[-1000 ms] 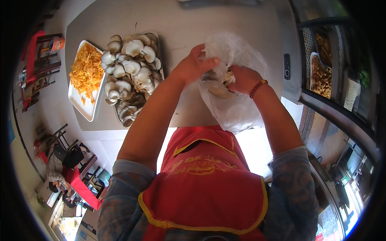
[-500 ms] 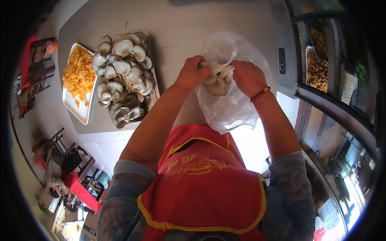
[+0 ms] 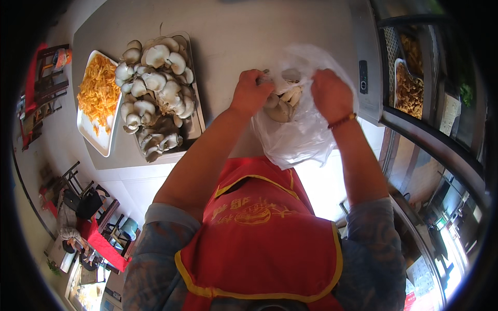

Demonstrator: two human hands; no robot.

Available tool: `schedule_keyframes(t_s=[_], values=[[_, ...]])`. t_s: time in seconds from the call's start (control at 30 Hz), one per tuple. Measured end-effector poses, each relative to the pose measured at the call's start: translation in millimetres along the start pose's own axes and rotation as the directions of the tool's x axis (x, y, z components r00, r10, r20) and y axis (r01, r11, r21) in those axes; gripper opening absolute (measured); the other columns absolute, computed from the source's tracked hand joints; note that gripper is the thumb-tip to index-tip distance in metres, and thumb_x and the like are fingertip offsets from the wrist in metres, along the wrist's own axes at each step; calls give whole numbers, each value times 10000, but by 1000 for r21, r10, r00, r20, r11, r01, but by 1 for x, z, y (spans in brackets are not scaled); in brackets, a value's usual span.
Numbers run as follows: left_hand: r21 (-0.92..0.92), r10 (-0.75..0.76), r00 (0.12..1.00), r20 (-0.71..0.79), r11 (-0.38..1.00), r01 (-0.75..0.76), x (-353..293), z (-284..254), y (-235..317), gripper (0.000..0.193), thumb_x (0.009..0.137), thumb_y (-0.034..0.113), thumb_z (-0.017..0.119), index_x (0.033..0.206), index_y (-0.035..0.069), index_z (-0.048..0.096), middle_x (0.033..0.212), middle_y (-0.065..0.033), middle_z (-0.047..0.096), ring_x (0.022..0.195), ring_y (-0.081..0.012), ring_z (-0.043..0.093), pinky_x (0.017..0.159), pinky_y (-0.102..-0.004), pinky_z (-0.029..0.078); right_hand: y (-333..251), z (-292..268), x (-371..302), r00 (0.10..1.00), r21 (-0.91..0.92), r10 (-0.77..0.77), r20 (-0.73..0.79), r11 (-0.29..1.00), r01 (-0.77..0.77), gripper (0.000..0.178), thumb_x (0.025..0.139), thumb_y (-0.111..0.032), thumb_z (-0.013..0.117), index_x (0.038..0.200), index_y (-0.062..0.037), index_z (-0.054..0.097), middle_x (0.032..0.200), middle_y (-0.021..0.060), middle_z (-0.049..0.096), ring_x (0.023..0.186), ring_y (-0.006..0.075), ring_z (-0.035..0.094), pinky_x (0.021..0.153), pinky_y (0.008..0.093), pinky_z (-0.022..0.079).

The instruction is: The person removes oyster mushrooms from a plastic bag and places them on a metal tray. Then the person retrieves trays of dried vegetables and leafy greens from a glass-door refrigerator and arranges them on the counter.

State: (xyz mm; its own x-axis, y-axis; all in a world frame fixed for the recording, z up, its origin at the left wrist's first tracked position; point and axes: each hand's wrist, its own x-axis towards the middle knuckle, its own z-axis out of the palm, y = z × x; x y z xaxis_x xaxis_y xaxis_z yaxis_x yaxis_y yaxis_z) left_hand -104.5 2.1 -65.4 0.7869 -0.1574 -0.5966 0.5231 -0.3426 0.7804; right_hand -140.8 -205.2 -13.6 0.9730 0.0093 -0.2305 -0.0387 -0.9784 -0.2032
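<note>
Far left, beyond the surface point(image 3: 228, 41): dark chairs point(image 3: 54, 65) and a red cloth point(image 3: 102, 244), small and bent by the lens. At the surface's left end lay a white tray point(image 3: 97, 137), its upper part heaped with orange strips point(image 3: 97, 83), its lower part mostly bare. Just beside it stood a second tray point(image 3: 195, 127), piled with grey-white mushrooms point(image 3: 158, 85) whose clumps hung over its left edge.

Left hand point(image 3: 252, 94): grip closed, fingers pinching the left edge of a thin, clear bag point(image 3: 298, 145); could not tell whether a mushroom was also under the fingertips. Below, a red apron point(image 3: 262, 259) with yellow trim covered the person's front. The bag lay near the front of the surface, between the hands, its lower part at the front edge. Loose mushrooms point(image 3: 281, 110) showed at its mouth, caps toward the person, pale stems pointing up and right.

Right hand point(image 3: 332, 97): grip closed on the bag's right side, back of the hand upward, bead bracelet point(image 3: 342, 121) at the wrist. Far right: a dark-framed case point(image 3: 441, 140) with brown food point(image 3: 409, 93) inside.
</note>
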Motion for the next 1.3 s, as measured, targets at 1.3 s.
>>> schedule_keyframes(t_s=[1.3], values=[[463,340,842,-418,878,-125,-29,-48,-59,114,901,114,544,985,73,609,959,-197,661,917,-417,627,789,-488,503,87,49,-52,942,838,333,53,-527,139,424,952,-141,634,1355,-92,511,1355,80,552,1240,249,537,1055,427,461]])
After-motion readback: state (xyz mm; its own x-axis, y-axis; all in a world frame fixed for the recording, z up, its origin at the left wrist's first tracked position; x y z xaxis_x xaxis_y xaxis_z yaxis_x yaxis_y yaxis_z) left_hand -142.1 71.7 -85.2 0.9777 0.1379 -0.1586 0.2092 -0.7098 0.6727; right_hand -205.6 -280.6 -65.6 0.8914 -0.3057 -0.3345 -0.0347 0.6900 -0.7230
